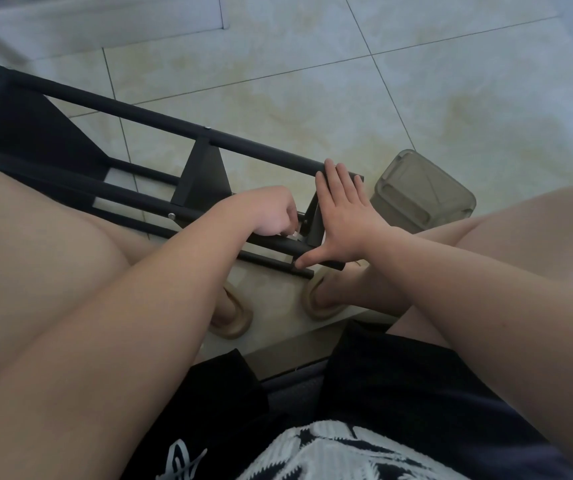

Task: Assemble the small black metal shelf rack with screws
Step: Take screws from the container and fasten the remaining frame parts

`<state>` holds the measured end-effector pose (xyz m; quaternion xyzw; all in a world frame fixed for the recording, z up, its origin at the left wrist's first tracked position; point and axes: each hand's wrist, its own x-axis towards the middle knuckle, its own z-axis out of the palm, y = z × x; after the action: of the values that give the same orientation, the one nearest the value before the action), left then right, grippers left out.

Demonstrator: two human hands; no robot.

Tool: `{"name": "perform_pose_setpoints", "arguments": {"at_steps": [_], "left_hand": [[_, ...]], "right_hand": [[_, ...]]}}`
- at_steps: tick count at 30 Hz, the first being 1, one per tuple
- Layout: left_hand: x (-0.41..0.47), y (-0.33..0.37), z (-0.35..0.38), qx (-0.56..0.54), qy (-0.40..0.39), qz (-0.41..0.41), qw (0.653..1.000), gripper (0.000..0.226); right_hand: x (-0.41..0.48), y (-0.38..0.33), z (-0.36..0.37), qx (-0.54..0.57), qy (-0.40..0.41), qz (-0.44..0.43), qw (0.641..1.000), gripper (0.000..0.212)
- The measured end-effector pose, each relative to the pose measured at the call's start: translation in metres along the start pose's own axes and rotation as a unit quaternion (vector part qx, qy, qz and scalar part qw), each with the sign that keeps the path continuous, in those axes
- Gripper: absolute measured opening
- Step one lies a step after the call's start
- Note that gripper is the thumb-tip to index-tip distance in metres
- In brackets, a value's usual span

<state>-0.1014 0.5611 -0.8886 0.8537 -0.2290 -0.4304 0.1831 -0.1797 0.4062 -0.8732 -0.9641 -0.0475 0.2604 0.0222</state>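
Black metal rack (160, 120) on side on tiled floor (312, 91). Right hand (342, 216) spread flat against end panel (314, 227). Left hand (273, 216) curled, pinching small pale item (293, 233) at post (274, 244).

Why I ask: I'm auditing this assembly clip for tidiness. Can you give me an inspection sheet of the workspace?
Surface: pale tiled floor, bare around the work.
Job's things: black rack lies on its side; two silver screw heads show on its tubes.
Clutter: translucent plastic container lies beside the rack's near end.
Hands: left hand has its fingers curled at a joint, and what it holds is hidden; right hand is flat against the rack's end, thumb on a lower tube.
Cables: nothing seen.
Surroundings: the seated person's legs and tan slippers.
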Motion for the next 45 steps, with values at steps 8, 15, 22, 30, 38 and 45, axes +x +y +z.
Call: {"name": "perform_pose_setpoints", "arguments": {"at_steps": [8,15,22,30,38,45], "left_hand": [[0.01,-0.002,0.008,-0.168,0.015,-0.029,0.985,0.014],[0.019,-0.002,0.021,-0.258,0.094,-0.043,0.961,0.009],[0.019,0.006,0.026,-0.252,0.129,-0.041,0.958,0.014],[0.02,0.005,0.024,-0.281,0.111,-0.036,0.952,0.017],[0.021,0.002,0.024,-0.26,0.096,-0.033,0.96,0.002],[0.022,0.002,0.022,-0.315,0.089,-0.06,0.943,0.003]], "right_hand": [[0.002,0.001,0.0,0.001,0.002,0.001,1.0,0.162],[0.002,0.001,0.0,0.002,0.002,0.001,1.0,0.162],[0.001,0.001,0.0,0.005,0.004,0.002,1.0,0.161],[0.001,0.001,0.001,0.001,0.008,0.001,1.0,0.161],[0.002,0.001,0.001,0.0,0.008,0.0,1.0,0.162],[0.002,0.001,0.002,-0.002,0.008,0.001,1.0,0.162]]}}
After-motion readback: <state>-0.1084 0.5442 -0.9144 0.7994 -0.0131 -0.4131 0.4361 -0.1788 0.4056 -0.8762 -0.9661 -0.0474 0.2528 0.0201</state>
